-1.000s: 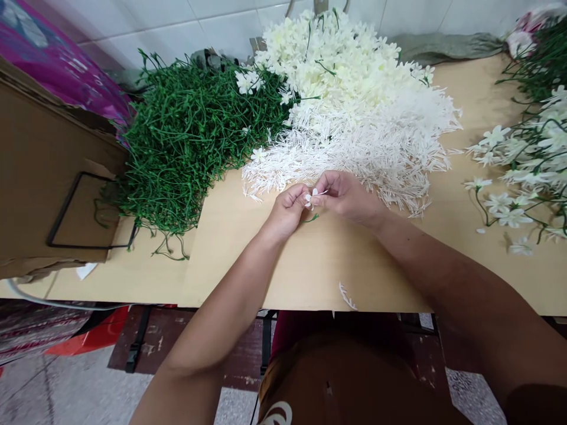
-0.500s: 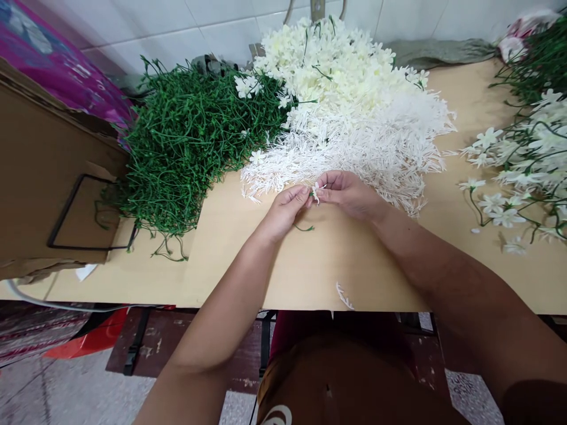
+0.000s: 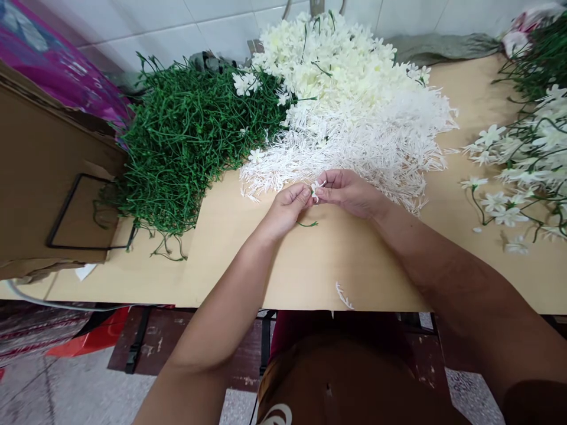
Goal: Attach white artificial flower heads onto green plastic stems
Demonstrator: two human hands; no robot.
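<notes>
My left hand [image 3: 287,208] and my right hand [image 3: 348,192] meet over the wooden table [image 3: 310,260], fingertips pinched together on a small white artificial flower [image 3: 316,188]. A thin green stem [image 3: 307,224] hangs below my left hand. Just behind the hands lies a pile of white plastic sprigs [image 3: 363,147]. Farther back is a heap of cream flower heads [image 3: 328,59], and to the left a mound of green stems [image 3: 186,136].
Assembled white flowers on green stems [image 3: 522,165] lie at the right. A cardboard box [image 3: 48,171] stands at the left table end. One loose white sprig [image 3: 343,296] rests at the front table edge. A tiled wall runs behind the table.
The hands stay joined on the flower and have shifted very slightly; the green stem under the left hand has swung a little. Otherwise nothing moved.
</notes>
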